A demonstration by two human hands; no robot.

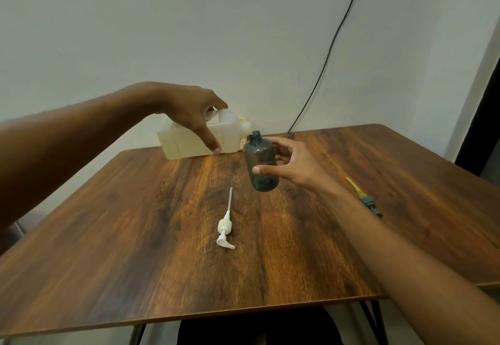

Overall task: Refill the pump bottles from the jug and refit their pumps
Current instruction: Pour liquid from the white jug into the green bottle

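My left hand (194, 113) grips a translucent white jug (227, 139), tipped on its side above the table's far edge. The jug's spout points right, at the open neck of a dark grey-blue bottle (261, 164). My right hand (290, 164) holds that bottle nearly upright, just above the table, thumb in front and fingers behind. The bottle has no pump on it. A white pump (226, 227) with its long tube lies flat on the table in front of the bottle. A second pump (365, 197), grey with a yellowish tube, lies to the right, partly hidden by my right forearm.
The wooden table (135, 236) stands against a pale wall. A black cable (332, 44) runs down the wall to the table's back edge. Dark table legs show below the near edge.
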